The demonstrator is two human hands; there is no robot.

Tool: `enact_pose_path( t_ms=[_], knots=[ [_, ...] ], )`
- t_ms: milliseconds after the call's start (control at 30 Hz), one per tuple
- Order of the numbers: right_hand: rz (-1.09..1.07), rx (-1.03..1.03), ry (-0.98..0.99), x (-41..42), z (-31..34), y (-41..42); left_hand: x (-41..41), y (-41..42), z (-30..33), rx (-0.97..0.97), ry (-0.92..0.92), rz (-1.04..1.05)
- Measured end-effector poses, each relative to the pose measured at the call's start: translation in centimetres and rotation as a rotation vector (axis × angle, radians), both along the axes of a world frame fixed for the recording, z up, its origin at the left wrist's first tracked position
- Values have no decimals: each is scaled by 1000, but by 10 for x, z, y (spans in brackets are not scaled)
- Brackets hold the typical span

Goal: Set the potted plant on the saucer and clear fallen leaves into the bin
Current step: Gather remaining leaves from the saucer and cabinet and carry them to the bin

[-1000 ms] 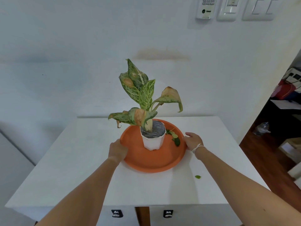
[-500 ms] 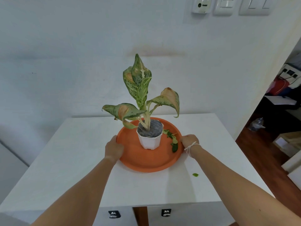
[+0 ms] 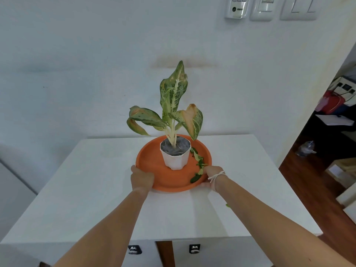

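Observation:
A speckled green plant in a white pot (image 3: 175,157) stands upright in the orange saucer (image 3: 154,160) on the white table (image 3: 92,189). My left hand (image 3: 141,179) grips the saucer's near-left rim. My right hand (image 3: 213,177), a white string at the wrist, grips the near-right rim. A sprig of small fallen leaves (image 3: 198,163) lies in the saucer, right of the pot. One small green leaf (image 3: 227,205) lies on the table, partly hidden behind my right forearm. No bin is in view.
The table stands against a pale wall with switches and a remote holder (image 3: 237,6) high up. Two drawer knobs (image 3: 194,249) show below the front edge. To the right, a doorway opens onto a dark wooden floor (image 3: 308,180) with boxes and clutter.
The saucer with the pot has turned and slid slightly toward the table's back between my hands; the plant's leaves now face differently. Both hands have closed on the rim.

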State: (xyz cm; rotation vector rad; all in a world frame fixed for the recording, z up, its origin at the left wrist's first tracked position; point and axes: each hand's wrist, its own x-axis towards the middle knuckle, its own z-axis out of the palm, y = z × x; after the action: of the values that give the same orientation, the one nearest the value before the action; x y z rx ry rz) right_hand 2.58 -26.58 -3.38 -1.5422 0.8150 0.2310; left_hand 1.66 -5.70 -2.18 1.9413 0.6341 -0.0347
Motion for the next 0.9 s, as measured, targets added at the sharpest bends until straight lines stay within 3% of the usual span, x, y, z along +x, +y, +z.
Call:
enact_pose_path(
  t_ms=[367, 567, 767, 900],
  knots=[
    [68, 24, -74, -9, 16, -16, -1, 22, 1, 34, -10, -69],
    [81, -56, -68, -7, 21, -25, 5, 40, 0, 19, 2, -182],
    [132, -60, -80, -6, 18, -20, 9, 44, 1, -38, 29, -200],
    [143, -167, -114, -6, 12, -19, 13, 46, -1, -83, 23, -193]
  ],
)
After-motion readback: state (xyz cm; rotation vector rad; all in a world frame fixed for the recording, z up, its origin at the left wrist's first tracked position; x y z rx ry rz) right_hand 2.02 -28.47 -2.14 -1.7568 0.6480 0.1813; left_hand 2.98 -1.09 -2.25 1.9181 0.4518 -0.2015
